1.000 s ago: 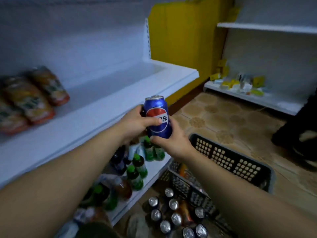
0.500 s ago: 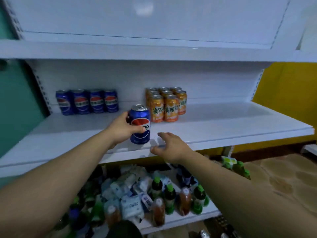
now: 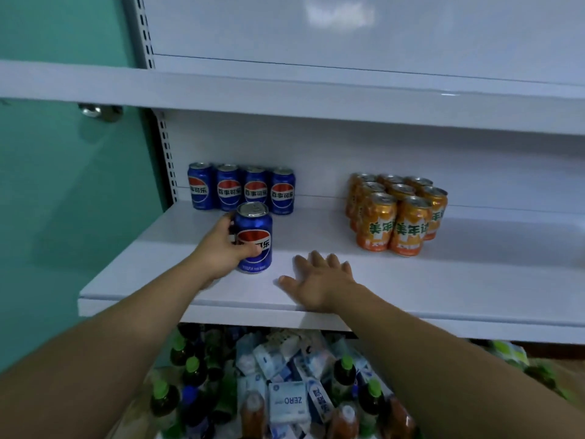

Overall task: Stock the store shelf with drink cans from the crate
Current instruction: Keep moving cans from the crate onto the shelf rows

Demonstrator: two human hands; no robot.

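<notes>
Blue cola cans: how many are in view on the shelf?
5 blue cans. Four stand in a row at the back left of the shelf. The fifth can is in front of them, gripped by the left hand. None appears hidden.

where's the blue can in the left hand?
Head view, left of centre: the blue can stands upright on the white shelf, gripped by the left hand, in front of the back row of four blue cans.
</notes>
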